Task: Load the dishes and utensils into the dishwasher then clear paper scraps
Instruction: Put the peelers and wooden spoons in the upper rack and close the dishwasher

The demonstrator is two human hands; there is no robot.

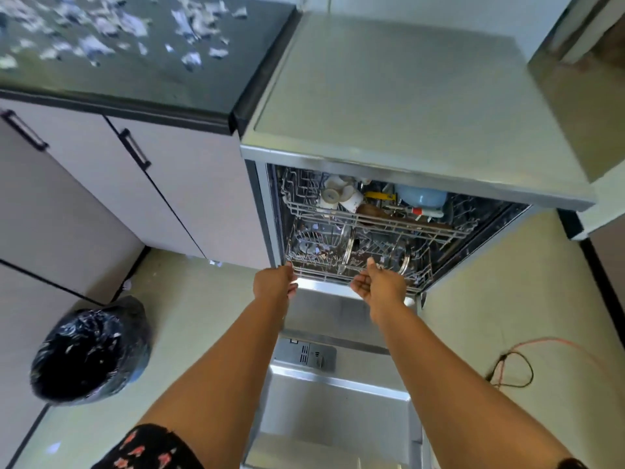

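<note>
My left hand (274, 281) was at lower rack (318, 267) front edge, grip unclear, my right hand (380, 286) beside it, fingers loose, held nothing, cups (338, 196) and bowl (421, 197) sat in upper rack (372, 221), scraps (101, 32) lay on counter (152, 84).

Quick count: one dishwasher (419, 106), one door (338, 401) and two racks, an upper rack (372, 220) and a lower rack (321, 269). Up top I make it three white cups (329, 196), though it's blurry, plus one blue bowl (421, 196). Down below, two round dishes (348, 247) on edge. Two hands, left hand (274, 282) and right hand (380, 287). Paper scraps (94, 45) on the dark worktop (135, 79): dozens, too many to count, plus about three on the floor (203, 333). One bin (91, 350), two cupboard handles (135, 148), one tangle of cable (514, 367).
</note>
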